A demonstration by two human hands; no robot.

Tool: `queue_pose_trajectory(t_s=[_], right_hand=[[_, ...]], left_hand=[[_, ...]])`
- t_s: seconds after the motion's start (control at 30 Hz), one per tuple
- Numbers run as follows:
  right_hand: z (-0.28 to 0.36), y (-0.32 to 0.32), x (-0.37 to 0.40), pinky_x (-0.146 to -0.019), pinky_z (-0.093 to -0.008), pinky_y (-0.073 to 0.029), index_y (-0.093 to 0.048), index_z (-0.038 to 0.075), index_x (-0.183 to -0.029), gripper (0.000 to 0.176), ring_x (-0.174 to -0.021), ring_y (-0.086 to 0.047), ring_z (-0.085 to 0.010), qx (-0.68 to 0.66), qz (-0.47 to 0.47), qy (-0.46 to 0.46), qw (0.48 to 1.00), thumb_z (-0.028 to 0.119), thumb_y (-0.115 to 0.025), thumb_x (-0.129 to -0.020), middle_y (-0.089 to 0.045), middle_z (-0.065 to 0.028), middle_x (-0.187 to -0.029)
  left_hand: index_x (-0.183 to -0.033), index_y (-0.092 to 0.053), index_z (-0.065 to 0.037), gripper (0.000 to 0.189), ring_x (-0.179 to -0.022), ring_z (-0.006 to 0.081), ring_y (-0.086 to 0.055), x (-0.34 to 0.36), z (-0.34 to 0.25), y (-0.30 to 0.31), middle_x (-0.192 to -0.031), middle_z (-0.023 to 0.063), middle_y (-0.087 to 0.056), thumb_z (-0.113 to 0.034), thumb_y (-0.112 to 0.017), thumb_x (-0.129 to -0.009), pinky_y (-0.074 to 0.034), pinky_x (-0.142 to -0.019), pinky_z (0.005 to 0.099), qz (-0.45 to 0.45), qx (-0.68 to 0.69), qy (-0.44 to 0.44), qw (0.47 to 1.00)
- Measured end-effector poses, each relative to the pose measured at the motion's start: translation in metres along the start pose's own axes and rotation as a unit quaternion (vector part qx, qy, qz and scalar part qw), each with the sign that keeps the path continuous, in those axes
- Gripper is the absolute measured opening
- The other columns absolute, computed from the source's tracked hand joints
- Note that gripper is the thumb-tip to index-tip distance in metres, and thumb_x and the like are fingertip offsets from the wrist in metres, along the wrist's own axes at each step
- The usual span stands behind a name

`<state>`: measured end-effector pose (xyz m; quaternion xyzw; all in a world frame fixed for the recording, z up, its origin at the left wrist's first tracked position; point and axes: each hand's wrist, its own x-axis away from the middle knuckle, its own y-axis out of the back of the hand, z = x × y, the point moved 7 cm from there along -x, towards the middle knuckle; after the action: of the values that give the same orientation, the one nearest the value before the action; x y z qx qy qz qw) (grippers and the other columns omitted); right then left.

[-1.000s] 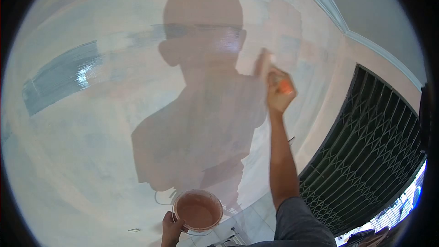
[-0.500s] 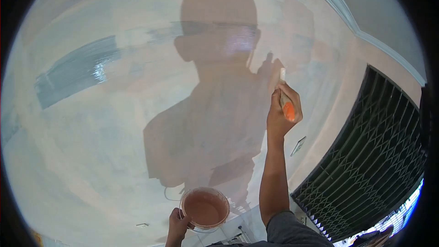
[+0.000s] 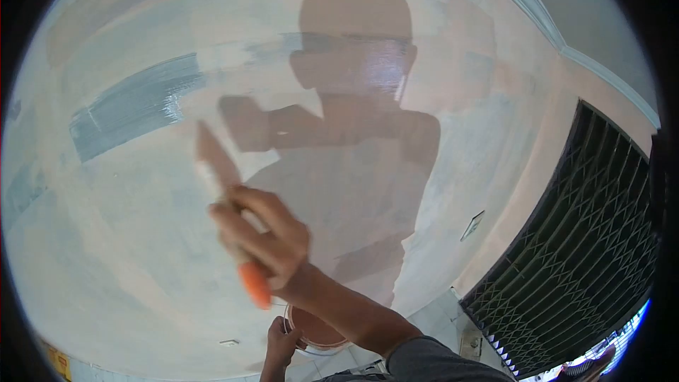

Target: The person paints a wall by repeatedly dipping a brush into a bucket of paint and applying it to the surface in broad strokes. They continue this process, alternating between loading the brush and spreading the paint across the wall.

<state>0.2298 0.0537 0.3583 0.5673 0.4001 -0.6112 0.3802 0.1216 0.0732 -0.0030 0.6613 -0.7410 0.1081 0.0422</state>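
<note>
My right hand [image 3: 267, 235] is closed around a paintbrush [image 3: 254, 286] with an orange-ended handle. Its bristle end points up and left, in front of the painted wall [image 3: 141, 240]. Below, my left hand [image 3: 281, 343] grips a round bucket [image 3: 329, 348] at its left rim. Reddish-brown paint [image 3: 317, 328] shows inside, partly covered by my right forearm. A wet, glossy grey-blue patch [image 3: 131, 112] lies on the wall up and left of the brush.
A dark folding metal gate [image 3: 566, 255] stands at the right. Left of it, a small plate [image 3: 472, 226] is set in the wall, and another fitting [image 3: 228, 343] sits low down. Pale moulding [image 3: 534, 3] runs along the top right. My shadow falls across the wall.
My right hand has swung left and down with the paintbrush, from the right side of the wall to left of centre. My left hand still holds the bucket low in view.
</note>
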Motion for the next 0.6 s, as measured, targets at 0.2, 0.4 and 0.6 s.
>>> queue_pose_trajectory(t_s=[0.2,0.4,0.6], right_hand=[[-0.048,0.101,0.002,-0.072,-0.031,-0.055,-0.071,0.004,-0.104,0.032,-0.088,-0.066,-0.0234,0.211,-0.113,-0.019,0.971,-0.011,-0.068,-0.075,-0.063,-0.0137,-0.105],[-0.076,0.096,0.022,-0.074,-0.0354,-0.055,-0.067,0.003,-0.098,0.024,-0.086,-0.065,-0.0264,0.239,-0.075,-0.047,0.967,-0.011,-0.064,-0.079,-0.065,-0.0136,-0.098],[-0.022,0.065,0.067,-0.077,-0.0352,-0.054,-0.068,0.003,-0.096,0.023,-0.088,-0.066,-0.0272,0.099,-0.021,-0.098,0.99,-0.007,-0.07,-0.075,-0.065,-0.0148,-0.1]], left_hand=[[-0.089,-0.048,0.003,0.02,-0.049,0.0192,-0.059,0.007,0.008,0.013,-0.069,0.0106,-0.057,0.0,-0.064,-0.076,-0.05,-0.043,0.0311,-0.015,-0.008,0.0,1.0],[-0.088,-0.05,0.002,0.019,-0.05,0.0196,-0.06,0.002,0.027,0.023,-0.069,0.0113,-0.06,-0.004,-0.064,-0.077,-0.05,-0.045,0.0315,-0.034,-0.009,-0.017,0.999],[-0.089,-0.052,0.002,0.021,-0.054,0.0192,-0.063,-0.002,0.042,0.037,-0.07,0.0111,-0.061,-0.007,-0.066,-0.077,-0.049,-0.046,0.0299,-0.049,-0.016,-0.024,0.998]])
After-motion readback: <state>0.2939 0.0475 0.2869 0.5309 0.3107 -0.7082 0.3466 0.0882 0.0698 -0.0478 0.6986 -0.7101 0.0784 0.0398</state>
